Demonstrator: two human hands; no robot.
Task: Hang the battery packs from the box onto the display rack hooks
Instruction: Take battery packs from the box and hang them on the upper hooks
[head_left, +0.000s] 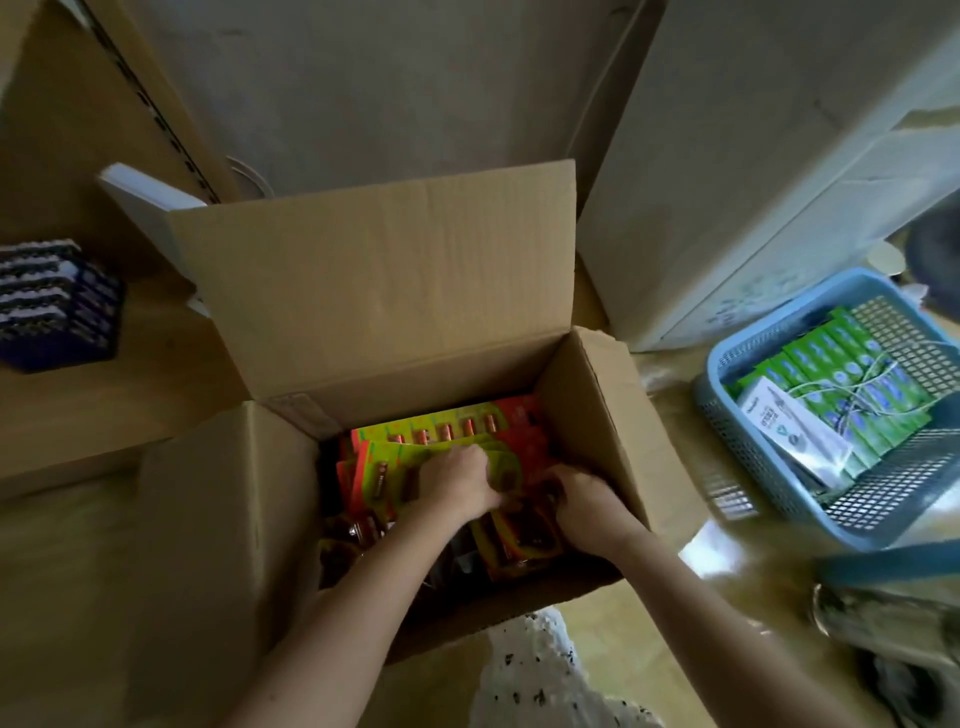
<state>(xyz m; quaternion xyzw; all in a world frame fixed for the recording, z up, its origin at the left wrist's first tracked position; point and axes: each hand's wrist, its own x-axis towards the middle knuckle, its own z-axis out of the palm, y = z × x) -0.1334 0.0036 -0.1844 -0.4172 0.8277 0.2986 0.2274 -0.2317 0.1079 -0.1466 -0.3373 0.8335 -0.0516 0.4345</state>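
Reaching into the cardboard box (613, 415), both hands. Log grips? (A)

Left hand (457, 483): fingers curled over the upper edge of the top battery pack (384, 473), a green-and-orange card. Looks like a grip meant to peel it off the stack. (B)

Right hand (584, 501)? (A)

Curled down among the darker packs nearer the person. Fingertips are hidden and blurred, so whether it holds one or just steadies the pile can't be told. (B)

Where's the task item? (A)

The battery packs (467, 426) are all inside the box. They stand on edge and overlap, leaning toward the far wall, so they likely have to be fished out from the top edge. None is lifted clear yet. (B)

Flaps? (A)

Folded outward, the far one upright, which leaves the opening free for both arms. (B)

Rack visible? (A)

No hooks in view. A slotted strip (156, 114) runs up at top left and may belong to the rack, unsure. (B)

Clutter? (A)

A blue basket (769, 332) sits well to the right with green packs (852, 364) in it, apart from the box. Judged stage: early, picking. (B)
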